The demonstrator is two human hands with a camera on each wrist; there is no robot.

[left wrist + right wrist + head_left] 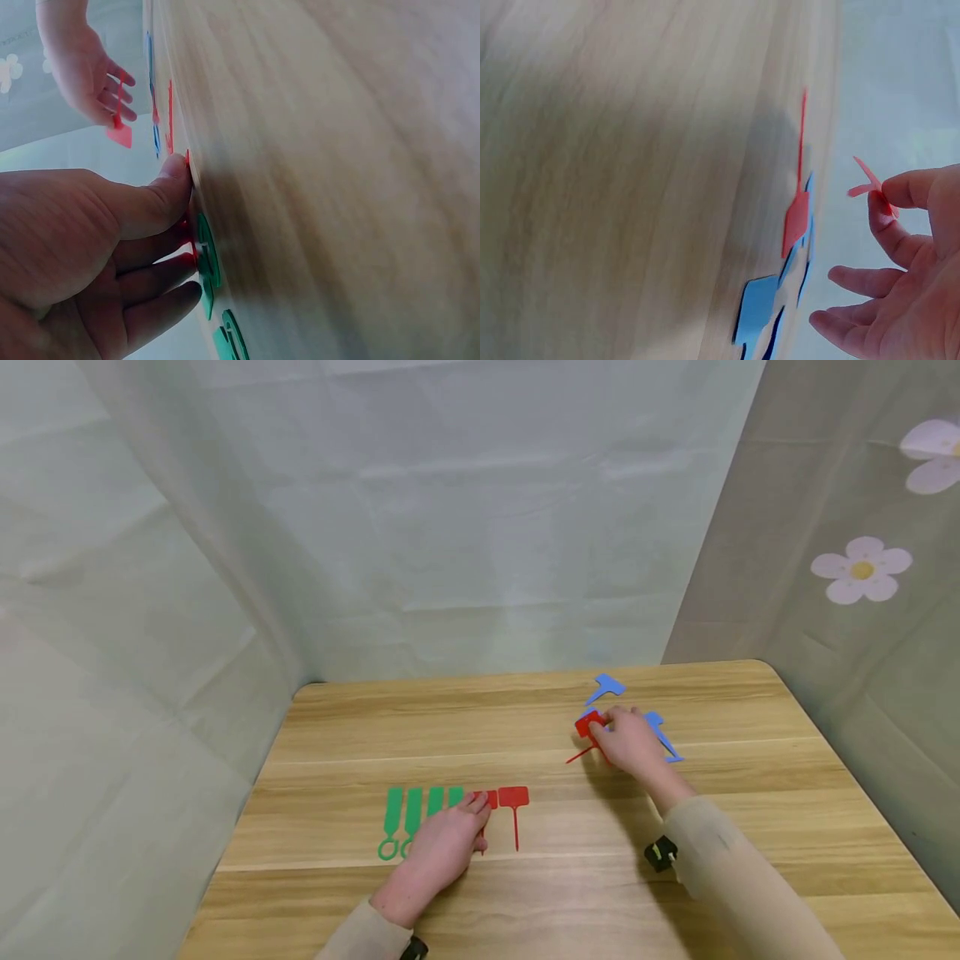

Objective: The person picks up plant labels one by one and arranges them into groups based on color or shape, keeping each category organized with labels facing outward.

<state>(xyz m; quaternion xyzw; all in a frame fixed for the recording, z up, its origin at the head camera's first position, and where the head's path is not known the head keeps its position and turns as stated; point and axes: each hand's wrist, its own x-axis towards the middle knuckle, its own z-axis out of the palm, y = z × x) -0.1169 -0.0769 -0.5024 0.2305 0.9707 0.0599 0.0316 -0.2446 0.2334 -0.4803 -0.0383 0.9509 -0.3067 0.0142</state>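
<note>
My right hand (630, 742) pinches a red T-shaped plant label (866, 180) between thumb and forefinger, raised above the table at the back right. Below it, another red label (797, 217) lies by several blue T-shaped labels (604, 687), partly covered by the hand in the head view. Nearer the front, my left hand (444, 845) rests with extended fingers on a flat red label (491, 798), thumb beside its stem. Just right of that lies one more red label (513, 797), stem toward me. Left of it, several green ring-ended labels (393, 812) stand in a row, some partly under the hand.
The wooden table (337, 727) has rounded back corners. Pale cloth (480, 527) hangs behind it and at both sides, with white flowers (861, 570) on the right. Black wrist straps (661, 853) sit at the sleeves.
</note>
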